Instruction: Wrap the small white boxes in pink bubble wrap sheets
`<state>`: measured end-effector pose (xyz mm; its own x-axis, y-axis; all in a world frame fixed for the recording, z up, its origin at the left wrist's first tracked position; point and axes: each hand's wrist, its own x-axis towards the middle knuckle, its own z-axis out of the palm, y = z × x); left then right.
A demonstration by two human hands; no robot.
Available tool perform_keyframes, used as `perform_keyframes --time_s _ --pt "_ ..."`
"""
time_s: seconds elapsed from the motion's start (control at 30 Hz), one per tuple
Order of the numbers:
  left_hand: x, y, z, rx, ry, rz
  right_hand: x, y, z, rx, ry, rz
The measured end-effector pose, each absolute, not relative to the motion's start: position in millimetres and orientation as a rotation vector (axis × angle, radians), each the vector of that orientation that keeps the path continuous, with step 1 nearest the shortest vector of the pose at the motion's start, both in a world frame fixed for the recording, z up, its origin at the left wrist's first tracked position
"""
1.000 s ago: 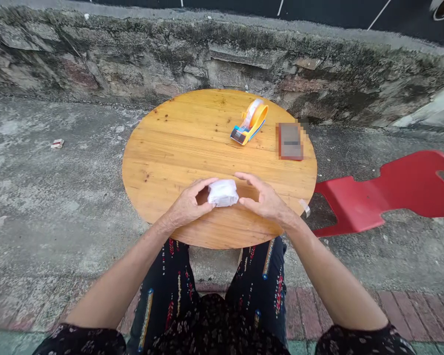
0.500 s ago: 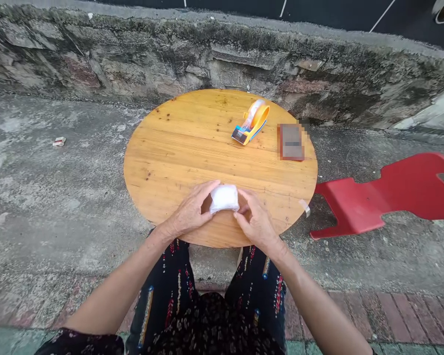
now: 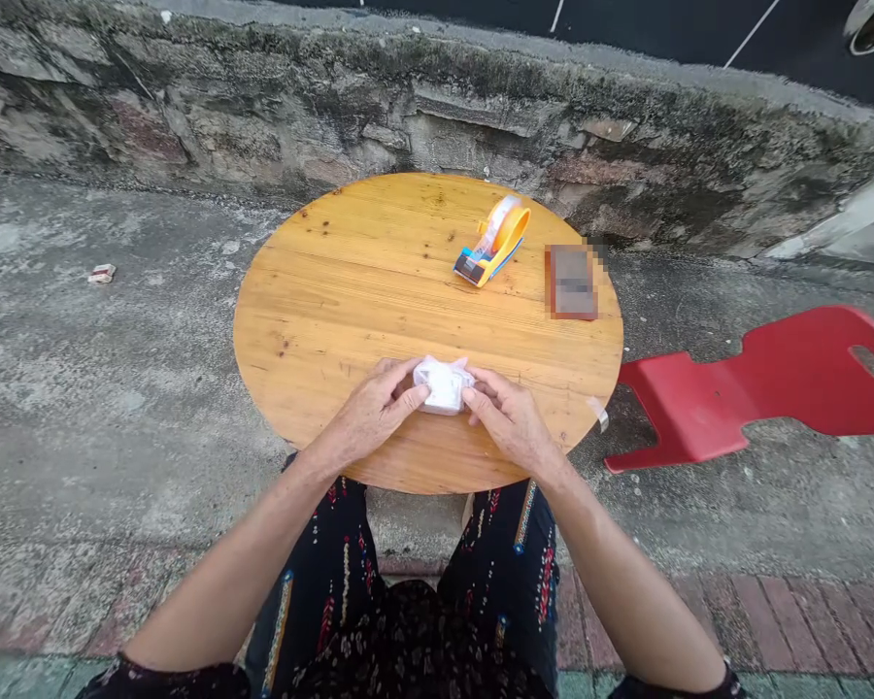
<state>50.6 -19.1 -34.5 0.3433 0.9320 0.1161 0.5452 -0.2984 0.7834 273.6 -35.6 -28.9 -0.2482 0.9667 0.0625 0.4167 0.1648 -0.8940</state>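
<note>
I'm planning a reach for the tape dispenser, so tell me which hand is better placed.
Probably the right hand: the tape dispenser lies ahead of it on the table, farther from the left hand. Both hands touch the white packet, so the left could steady it meanwhile.

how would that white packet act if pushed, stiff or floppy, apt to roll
The packet likely has a floppy outside, since its wrapping looks thin and creased. It would probably slide rather than roll on the table, given its blocky shape. Its core may be stiffer, but the contents are hidden.
</note>
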Motion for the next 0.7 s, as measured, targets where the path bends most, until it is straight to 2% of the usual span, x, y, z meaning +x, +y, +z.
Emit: perform_keyframes --time_s 0.13,0.23,0.37,0.57,0.7 --pt "51 -30 -37 1.877 1.349 0.939 274 -37 -26 -1.331 -1.751 0.999" --pt "57 -44 -39 1.896 1.375 1.140 280 -42 -22 -1.336 -1.740 0.797" --pt "70 -57 -44 2.026 1.344 1.337 282 -48 -10 -1.223 -1.996 0.553" --pt "75 -58 -53 2.065 1.265 1.290 274 -48 -3 -1.173 -2.292 0.415" --pt "75 -51 -51 2.033 1.247 1.251 275 -41 -9 -1.185 -2.299 0.391"
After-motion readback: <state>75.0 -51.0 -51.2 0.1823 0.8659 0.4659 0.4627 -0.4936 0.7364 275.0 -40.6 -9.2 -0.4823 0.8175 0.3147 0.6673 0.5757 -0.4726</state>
